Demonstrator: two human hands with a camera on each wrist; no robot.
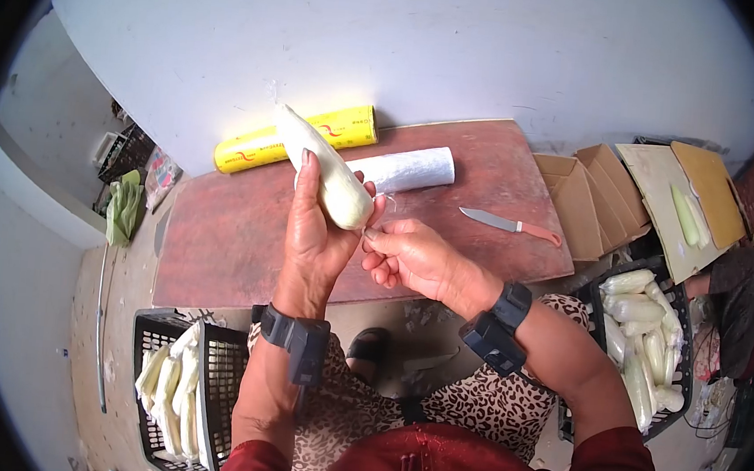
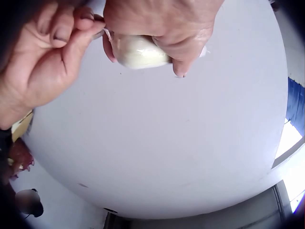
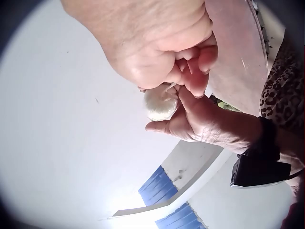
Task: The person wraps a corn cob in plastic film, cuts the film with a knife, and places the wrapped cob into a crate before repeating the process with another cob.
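A long, pale squash-like vegetable [image 1: 322,171], wider at its near end, is held up over the table in clear plastic film. My left hand [image 1: 318,231] grips it around the wide part, thumb along its near side. At the wide end, my right hand [image 1: 411,258] pinches a twisted bit of the film [image 3: 170,86] between thumb and fingers. In the left wrist view, the vegetable's glossy rounded end [image 2: 138,52] shows between the two hands. Loose film sticks out past its narrow tip. Behind it lie a yellow printed roll [image 1: 251,153] and a silvery film roll [image 1: 413,169].
A knife [image 1: 511,225] with an orange handle lies on the reddish table [image 1: 217,241]. At lower left stands a black crate [image 1: 230,357] of pale vegetables; another crate [image 1: 684,384] at right holds wrapped ones. Cardboard boxes [image 1: 588,199] and another person [image 1: 745,291] are at right.
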